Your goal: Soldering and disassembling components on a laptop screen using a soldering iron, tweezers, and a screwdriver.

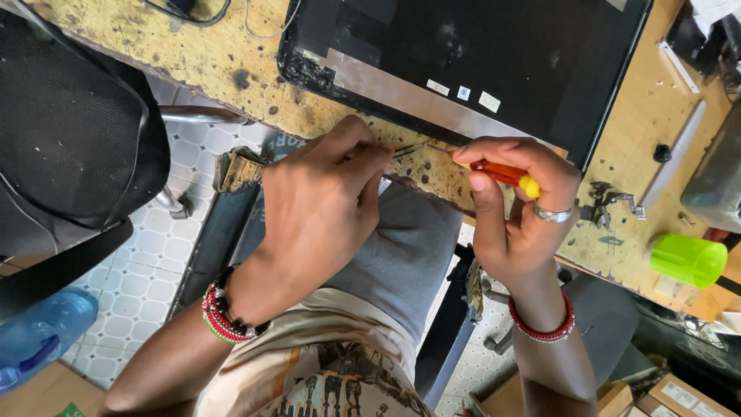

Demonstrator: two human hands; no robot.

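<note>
**Two hands and a small screwdriver at the bench edge**

Nearest you lay your lap, with cardboard boxes (679,398) at the lower right carrying pale rectangular labels, and a blue plastic bottle (38,332) at the lower left above the white tiled floor. Your left hand (320,205) was curled nearly closed, its fingertips (378,150) pinched on something thin and metallic at the bench edge; what it was could not be told. Your right hand (517,208) was closed around a screwdriver (494,171) with an orange handle and yellow end cap. Its long axis ran almost level across the view, cap toward the right, shaft pointing left toward your left fingertips. The tool sat just over the near edge of the worn wooden bench (231,62), between the two hands.

Beyond the hands lay a black laptop lid (478,46), tilted so its long edge ran from upper left down to the right, with a grey metal strip along that near edge. Three small rectangular stickers (463,93), white and pale, sat in a row just above the strip. To the right, on bare bench, stood a metal hinge bracket (614,205) and a bright green cup (687,260) lying near the edge. Open bench remained at the far left; a black chair back (69,123) filled the left side.
</note>
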